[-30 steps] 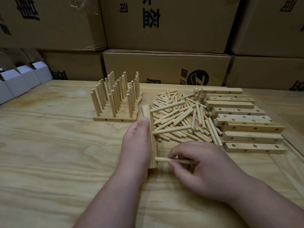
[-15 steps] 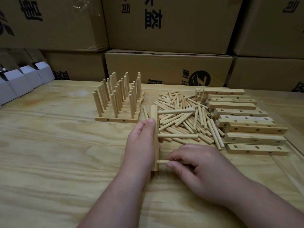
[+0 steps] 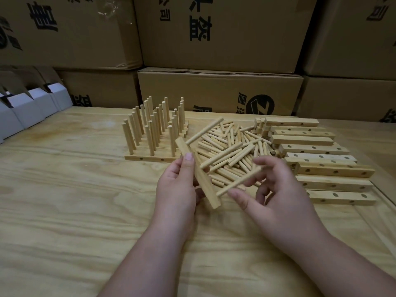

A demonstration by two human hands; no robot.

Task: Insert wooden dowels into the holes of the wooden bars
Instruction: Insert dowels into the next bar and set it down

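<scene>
My left hand (image 3: 177, 185) grips a wooden bar (image 3: 205, 187), lifted off the table and tilted. Three dowels stick out of the bar toward the right: a far one (image 3: 203, 131), a middle one (image 3: 222, 156) and a near one (image 3: 240, 181). My right hand (image 3: 276, 196) is beside the near dowel with fingers spread and loosely bent; the thumb tip lies close under that dowel. A heap of loose dowels (image 3: 233, 144) lies behind the hands. Bare bars with holes (image 3: 334, 170) are stacked at the right.
Finished bars with upright dowels (image 3: 154, 133) stand in rows at the back left of the wooden table (image 3: 75, 200). Cardboard boxes (image 3: 218, 93) wall off the far edge. White folded cartons (image 3: 27, 108) sit at the far left.
The near dowel has gone into the bar. My left hand lifted and tilted the bar off the table. My right hand let go of the dowel and opened.
</scene>
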